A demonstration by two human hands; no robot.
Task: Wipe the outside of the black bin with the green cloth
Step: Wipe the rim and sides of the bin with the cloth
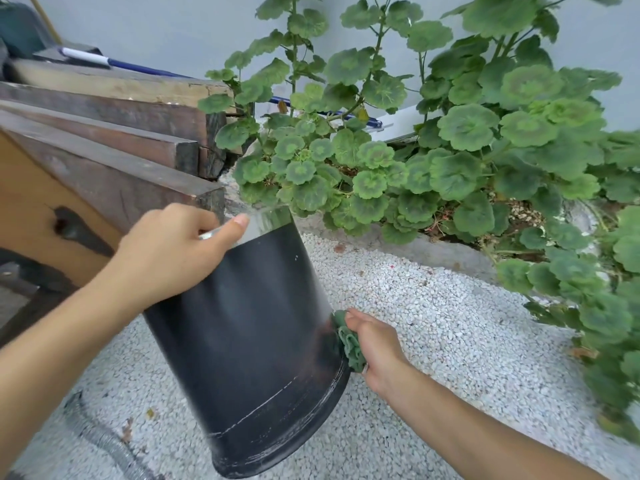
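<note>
The black bin is tilted away from me over the gravel, its shiny metal top band pointing toward the plants and its scuffed base nearest me. My left hand grips the bin's upper rim, thumb on the metal band. My right hand is closed around the bunched green cloth, which is pressed against the bin's right side, low down near the base.
White gravel covers the ground. Stacked wooden beams and a brown board lie at the left. Leafy green plants fill the back and right behind a concrete edge. A grey corrugated hose runs along the lower left.
</note>
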